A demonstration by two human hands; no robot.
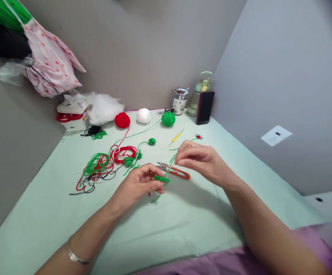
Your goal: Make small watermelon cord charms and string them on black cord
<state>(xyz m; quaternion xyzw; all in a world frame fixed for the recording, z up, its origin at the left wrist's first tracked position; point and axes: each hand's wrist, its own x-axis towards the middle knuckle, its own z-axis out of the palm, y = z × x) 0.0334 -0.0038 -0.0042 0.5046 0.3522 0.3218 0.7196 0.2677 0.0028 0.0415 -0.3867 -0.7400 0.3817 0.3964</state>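
Head view, and the left hand (138, 185) has its fingertips closed on a small green crochet piece (162, 178), nubbly and flat, just over the mint-covered surface (183, 221). The right hand (200, 158), at two o'clock from it, pinches the thin green yarn strand (172, 161) rising from that piece. Best handling, I'd judge: a firm pinch, the strand taut, no jerking, because soft loops distort easily. Slim orange thread snips (177, 172) lie just behind. Out at ten o'clock there's a loose red-and-green yarn tangle (108, 162). At twelve, a yellow crochet hook (177, 136) and a fuzzy round green yarn ball (168, 118).
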